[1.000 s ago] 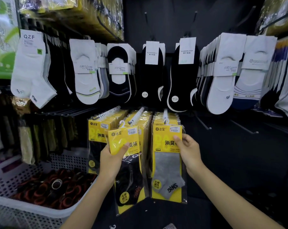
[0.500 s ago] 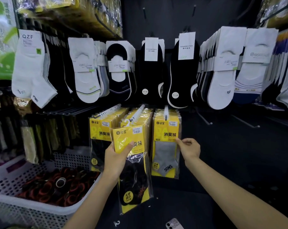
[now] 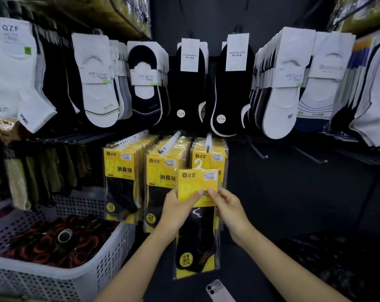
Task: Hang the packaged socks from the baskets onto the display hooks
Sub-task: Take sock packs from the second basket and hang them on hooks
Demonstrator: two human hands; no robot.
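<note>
Both hands hold one yellow sock package [image 3: 196,214] with black socks inside and a white hanger hook at its top. My left hand [image 3: 178,209] grips its left edge, thumb on the yellow card. My right hand [image 3: 227,207] pinches the card's right side. The package hangs in front of the right-hand stack of yellow packages [image 3: 210,155] on a display hook [image 3: 208,141]. Two more full hooks of yellow packages [image 3: 123,166] [image 3: 163,164] are to the left.
A white perforated basket [image 3: 110,253] with dark red-banded goods stands at lower left. Rows of white and black socks [image 3: 191,83] hang above. Bare hooks [image 3: 308,154] stick out at the right. A phone [image 3: 217,290] lies below.
My left hand carried the package rightward, in front of the right stack. My right hand left the hung grey-sock package and took hold of the held package's card.
</note>
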